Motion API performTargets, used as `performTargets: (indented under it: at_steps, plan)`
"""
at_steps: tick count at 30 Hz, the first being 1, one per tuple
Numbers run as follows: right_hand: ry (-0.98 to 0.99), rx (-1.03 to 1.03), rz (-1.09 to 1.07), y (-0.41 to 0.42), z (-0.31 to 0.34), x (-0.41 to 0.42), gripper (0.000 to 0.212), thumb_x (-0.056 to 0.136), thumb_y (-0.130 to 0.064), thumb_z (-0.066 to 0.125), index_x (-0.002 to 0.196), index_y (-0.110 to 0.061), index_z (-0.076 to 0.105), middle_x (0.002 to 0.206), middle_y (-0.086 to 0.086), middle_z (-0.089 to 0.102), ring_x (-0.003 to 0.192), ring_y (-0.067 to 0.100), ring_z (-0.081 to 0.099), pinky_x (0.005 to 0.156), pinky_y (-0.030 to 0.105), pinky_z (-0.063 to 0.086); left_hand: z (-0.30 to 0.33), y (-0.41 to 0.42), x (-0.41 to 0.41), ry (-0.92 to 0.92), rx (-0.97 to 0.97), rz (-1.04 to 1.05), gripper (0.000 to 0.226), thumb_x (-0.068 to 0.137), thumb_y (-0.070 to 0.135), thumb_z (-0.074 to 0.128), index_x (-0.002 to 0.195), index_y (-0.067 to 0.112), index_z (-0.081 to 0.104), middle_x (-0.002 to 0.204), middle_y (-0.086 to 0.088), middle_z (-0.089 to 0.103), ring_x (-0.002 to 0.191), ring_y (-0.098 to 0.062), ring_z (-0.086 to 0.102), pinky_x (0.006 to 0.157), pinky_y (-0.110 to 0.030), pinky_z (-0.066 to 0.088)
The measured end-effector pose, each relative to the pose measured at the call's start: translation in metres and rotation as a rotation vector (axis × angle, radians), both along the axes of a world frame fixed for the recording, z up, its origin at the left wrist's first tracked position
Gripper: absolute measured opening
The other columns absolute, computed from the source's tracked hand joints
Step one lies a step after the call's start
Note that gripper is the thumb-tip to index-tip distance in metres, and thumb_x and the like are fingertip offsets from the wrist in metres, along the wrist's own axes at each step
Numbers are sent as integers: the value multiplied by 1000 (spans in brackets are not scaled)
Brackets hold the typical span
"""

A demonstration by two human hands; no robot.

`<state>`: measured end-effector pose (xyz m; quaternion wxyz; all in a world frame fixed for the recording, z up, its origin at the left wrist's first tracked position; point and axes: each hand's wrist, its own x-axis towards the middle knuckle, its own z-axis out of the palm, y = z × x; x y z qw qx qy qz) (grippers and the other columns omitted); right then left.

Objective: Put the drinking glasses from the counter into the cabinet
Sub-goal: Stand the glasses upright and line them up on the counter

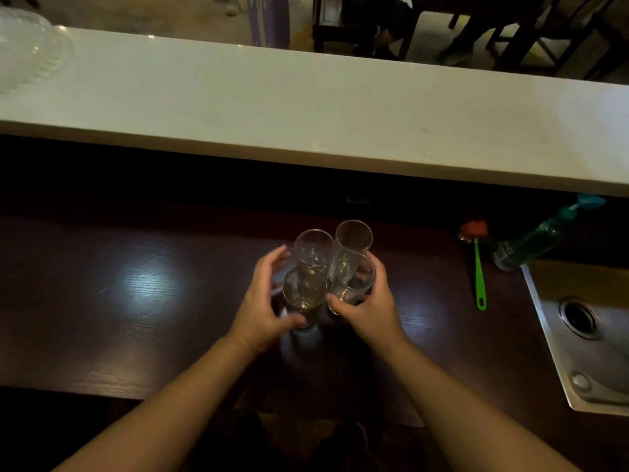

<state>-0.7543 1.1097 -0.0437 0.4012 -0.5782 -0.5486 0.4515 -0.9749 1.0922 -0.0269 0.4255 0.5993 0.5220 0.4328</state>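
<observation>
Several clear drinking glasses stand bunched together on the dark wooden counter (pixel 136 301). My left hand (pixel 263 308) curls round the near left glass (pixel 304 291), thumb at its base and fingers reaching toward the far left glass (pixel 313 248). My right hand (pixel 369 303) wraps the near right glass (pixel 352 277) from the right side. The far right glass (pixel 354 235) stands just behind it, touching the cluster. No cabinet is in view.
A raised white ledge (pixel 306 107) runs across behind the counter, with a clear glass dish (pixel 27 49) at its far left. To the right lie a green-handled brush (pixel 480 270), a teal bottle (pixel 537 238) and a steel sink (pixel 589 338). Chairs stand beyond the ledge.
</observation>
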Motion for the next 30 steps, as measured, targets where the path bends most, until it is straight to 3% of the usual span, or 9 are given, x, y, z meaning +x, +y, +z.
performTargets:
  at_steps: [3, 7, 11, 14, 16, 20, 25, 28, 30]
  plan:
    - [-7, 31, -23, -1, -1, 0, 93, 63, -29, 90, 139, -49, 41, 130, -23, 61, 116, 2, 64, 95, 36, 57, -14, -25, 17, 225, 90, 61, 115, 53, 61, 90, 147, 29, 32, 141, 14, 44, 131, -12, 51, 99, -31, 52]
    - [-19, 81, -58, 1, -1, 7, 72, 67, -20, 86, 124, -46, 51, 123, -21, 66, 110, 1, 67, 84, 16, 54, -14, -31, 24, 181, 22, 240, 80, 61, 41, 90, 129, 39, 47, 123, 22, 56, 110, -4, 62, 88, -31, 57]
    - [-75, 16, -106, 7, -1, 22, 61, 62, -26, 85, 109, -48, 53, 110, -27, 66, 89, -1, 70, 69, 16, 55, -15, -26, 12, 171, 35, 249, 77, 61, 34, 91, 122, 51, 47, 121, 31, 57, 106, 3, 62, 84, -12, 52]
    - [-102, 18, -134, 16, 1, 32, 59, 59, -30, 85, 108, -45, 55, 110, -26, 65, 95, -1, 68, 74, 13, 53, -16, -19, -3, 158, 8, 307, 78, 59, 37, 92, 122, 53, 49, 122, 28, 59, 109, 5, 61, 85, -6, 47]
    - [-102, 22, -145, 23, 2, 37, 59, 59, -30, 85, 108, -44, 56, 110, -25, 65, 96, 0, 68, 74, 13, 53, -18, -13, -14, 151, -11, 327, 76, 57, 43, 89, 121, 54, 50, 123, 28, 60, 108, 6, 61, 87, -8, 49]
    - [-103, 26, -157, 37, 6, 45, 59, 61, -22, 88, 108, -43, 58, 110, -23, 66, 101, 1, 67, 80, 17, 54, -23, 7, -27, 129, -42, 330, 78, 55, 47, 88, 124, 53, 50, 124, 24, 61, 111, -1, 63, 93, -28, 54]
    - [-86, 23, -88, 50, 17, 48, 63, 64, -10, 93, 113, -28, 58, 109, -15, 64, 100, -12, 61, 81, 7, 48, -22, 26, -31, 88, -59, 269, 77, 56, 44, 88, 124, 50, 52, 126, 22, 62, 116, -3, 62, 98, -36, 54]
    - [-51, -2, -50, 53, 21, 48, 68, 66, -6, 92, 122, -15, 56, 112, -10, 62, 103, -7, 62, 83, 10, 50, -17, 30, -31, 99, -69, 248, 90, 55, 45, 87, 132, 54, 42, 130, 24, 58, 121, 4, 56, 99, -26, 52]
    - [-39, -24, -34, 51, 22, 47, 78, 66, -6, 92, 132, -14, 51, 116, -6, 61, 110, 5, 61, 88, 15, 50, -13, 27, -24, 117, -90, 241, 120, 48, 52, 91, 146, 51, 21, 143, 22, 45, 130, 9, 44, 104, -13, 40]
